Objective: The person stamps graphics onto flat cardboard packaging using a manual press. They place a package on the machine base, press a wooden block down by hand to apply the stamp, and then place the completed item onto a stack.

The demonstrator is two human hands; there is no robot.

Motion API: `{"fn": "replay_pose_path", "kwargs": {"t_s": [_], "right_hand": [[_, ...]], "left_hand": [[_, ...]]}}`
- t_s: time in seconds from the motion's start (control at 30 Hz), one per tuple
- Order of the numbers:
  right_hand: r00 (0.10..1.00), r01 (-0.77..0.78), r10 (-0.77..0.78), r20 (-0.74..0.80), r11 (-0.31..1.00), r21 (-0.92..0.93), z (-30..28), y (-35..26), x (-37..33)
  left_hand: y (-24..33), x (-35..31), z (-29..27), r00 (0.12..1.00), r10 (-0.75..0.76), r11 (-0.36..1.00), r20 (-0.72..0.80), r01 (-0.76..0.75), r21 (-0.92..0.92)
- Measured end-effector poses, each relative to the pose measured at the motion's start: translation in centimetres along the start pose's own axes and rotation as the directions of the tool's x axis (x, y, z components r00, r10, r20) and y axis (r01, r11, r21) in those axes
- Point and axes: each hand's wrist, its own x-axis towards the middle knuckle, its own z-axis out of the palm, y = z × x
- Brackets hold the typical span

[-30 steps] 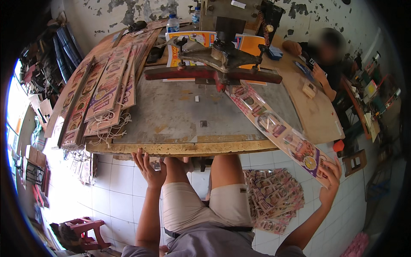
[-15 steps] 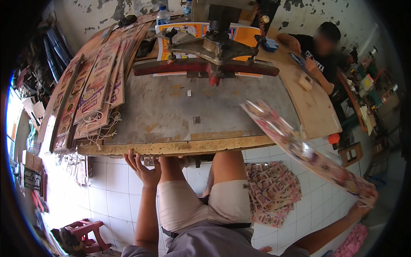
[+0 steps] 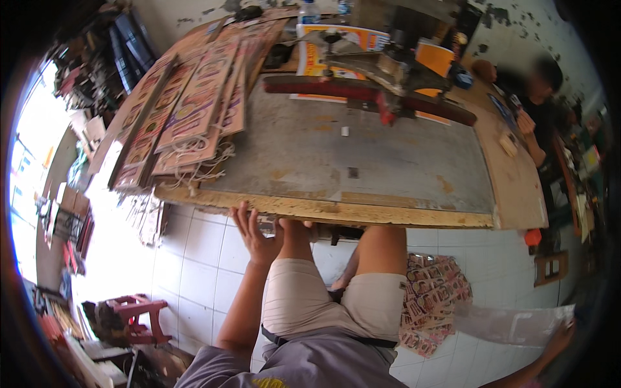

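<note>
Low at the right, my right hand [image 3: 561, 336] is closed on one end of a long printed strip [image 3: 517, 325], whose plain pale, glossy back shows, smeared by motion. Its other end hangs over or beside a fanned heap of similar printed strips [image 3: 430, 301] on the floor. My left hand [image 3: 257, 239] has its fingers stretched upward against the table's wooden front edge [image 3: 310, 205], holding nothing. Across the grey metal tabletop [image 3: 414, 165] stands a press with a red crossbar [image 3: 310, 86].
Long printed strips [image 3: 194, 107] with white strings lie stacked on the table's left side. Another person [image 3: 527, 97] sits at the far right holding a dark object. A red stool [image 3: 139, 317] stands at lower left. Water bottles [image 3: 308, 11] stand at the back.
My right hand has swung the strip off the table's right corner, down beside the floor heap, and its plain back now shows. The view has turned left; my left hand stays at the edge.
</note>
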Motion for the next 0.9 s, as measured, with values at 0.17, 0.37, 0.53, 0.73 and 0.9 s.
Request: {"fn": "replay_pose_path", "kwargs": {"t_s": [0.17,0.37,0.53,0.73,0.9], "right_hand": [[0.995,-0.046,0.059,0.086,0.988,-0.15,5.9,-12.6,-12.8],[0.918,-0.149,0.183,0.353,0.982,-0.12,18.8,-18.2,-27.7],[0.624,-0.334,0.112,0.774,0.933,0.135,26.9,-24.3,-43.0],[0.339,-0.277,-0.349,0.874,0.85,0.447,25.7,-37.4,-50.2],[0.329,-0.275,-0.549,0.768,0.722,0.634,24.5,-43.1,-49.3]], "left_hand": [[0.0,1.3,-2.3,0.994,0.081,0.985,0.079,-0.092,0.146],[1.5,5.1,-6.8,0.992,0.101,0.978,0.07,-0.112,0.177],[-0.3,11.5,-8.4,0.993,0.107,0.987,-0.054,-0.1,0.127],[-2.7,23.8,-11.0,0.992,0.126,0.953,0.02,-0.126,0.275],[-5.9,28.4,-13.3,0.871,-0.038,0.993,0.489,-0.021,0.115]]}}
